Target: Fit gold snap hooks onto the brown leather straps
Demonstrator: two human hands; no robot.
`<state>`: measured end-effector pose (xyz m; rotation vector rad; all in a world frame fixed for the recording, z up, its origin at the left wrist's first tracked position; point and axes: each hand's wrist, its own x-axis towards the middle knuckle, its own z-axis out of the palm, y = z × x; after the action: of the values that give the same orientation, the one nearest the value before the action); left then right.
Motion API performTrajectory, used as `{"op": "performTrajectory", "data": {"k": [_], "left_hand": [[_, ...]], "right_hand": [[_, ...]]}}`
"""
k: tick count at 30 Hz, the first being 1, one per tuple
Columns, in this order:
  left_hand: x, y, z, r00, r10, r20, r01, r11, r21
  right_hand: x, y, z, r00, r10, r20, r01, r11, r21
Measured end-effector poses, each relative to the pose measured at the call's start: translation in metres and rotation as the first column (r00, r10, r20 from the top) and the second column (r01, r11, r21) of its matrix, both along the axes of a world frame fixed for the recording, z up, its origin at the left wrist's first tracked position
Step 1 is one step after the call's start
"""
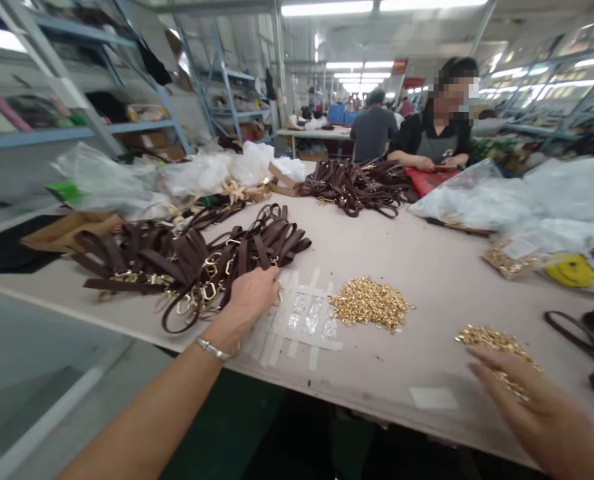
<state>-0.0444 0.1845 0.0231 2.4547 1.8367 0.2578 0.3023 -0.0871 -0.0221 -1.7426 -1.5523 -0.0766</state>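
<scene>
My left hand [255, 291] is at the right edge of a heap of dark brown straps [177, 257] with gold buckles and clasps. Its fingers are bent against the straps, and a gold clasp [278, 295] shows beside them; what the fingertips grip is hidden. My right hand [531, 393], blurred, reaches over a small pile of gold metal pieces [494, 339] with its fingers stretched and apart. Between the hands lies a larger pile of similar gold pieces [371, 303], beside clear tape strips [311, 317] on the table [367, 373].
More brown straps [357, 183] lie at the table's far side, where a person in an apron [439, 133] works. Plastic bags [531, 193] cover the right back. A bag of gold pieces [509, 257] and dark straps [587, 340] are at right.
</scene>
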Motion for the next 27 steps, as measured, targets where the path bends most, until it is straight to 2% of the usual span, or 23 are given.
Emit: {"op": "performTrajectory", "data": {"k": [2, 4, 8, 12, 14, 17, 19, 21, 25, 27], "left_hand": [[0.003, 0.006, -0.003, 1.000, 0.005, 0.021, -0.005, 1.000, -0.023], [0.004, 0.008, -0.007, 0.997, 0.019, 0.071, -0.017, 0.999, -0.027], [0.000, 0.004, -0.013, 0.966, 0.057, 0.254, -0.055, 0.998, -0.017], [-0.009, -0.008, -0.012, 0.859, 0.071, 0.508, -0.053, 0.997, -0.050], [-0.011, -0.019, -0.009, 0.759, 0.075, 0.647, -0.021, 0.996, -0.091], [-0.010, -0.042, -0.005, 0.550, 0.104, 0.829, 0.076, 0.982, -0.173], [-0.007, -0.061, -0.005, 0.414, 0.153, 0.897, 0.154, 0.960, -0.235], [-0.004, -0.080, -0.005, 0.314, 0.215, 0.925, 0.226, 0.929, -0.293], [-0.001, -0.112, -0.007, -0.002, 0.446, 0.895, 0.415, 0.815, -0.405], [-0.001, -0.124, -0.007, -0.105, 0.522, 0.847, 0.497, 0.765, -0.410]], "right_hand": [[-0.020, 0.011, -0.012, 0.984, 0.136, 0.114, -0.126, 0.988, -0.089], [-0.046, 0.028, -0.023, 0.960, 0.185, 0.209, -0.151, 0.974, -0.169], [-0.078, 0.057, -0.035, 0.921, 0.080, 0.380, 0.000, 0.978, -0.207], [-0.073, 0.065, -0.040, 0.890, 0.042, 0.453, 0.040, 0.984, -0.171], [-0.065, 0.067, -0.044, 0.876, 0.039, 0.481, 0.030, 0.990, -0.135], [-0.055, 0.073, -0.051, 0.826, 0.094, 0.556, -0.038, 0.993, -0.111], [-0.051, 0.078, -0.053, 0.780, 0.161, 0.605, -0.110, 0.987, -0.121], [-0.050, 0.082, -0.053, 0.769, 0.181, 0.613, -0.143, 0.984, -0.111], [-0.051, 0.082, -0.050, 0.812, 0.140, 0.567, -0.100, 0.990, -0.101], [-0.052, 0.080, -0.048, 0.824, 0.139, 0.549, -0.095, 0.990, -0.107]]}}
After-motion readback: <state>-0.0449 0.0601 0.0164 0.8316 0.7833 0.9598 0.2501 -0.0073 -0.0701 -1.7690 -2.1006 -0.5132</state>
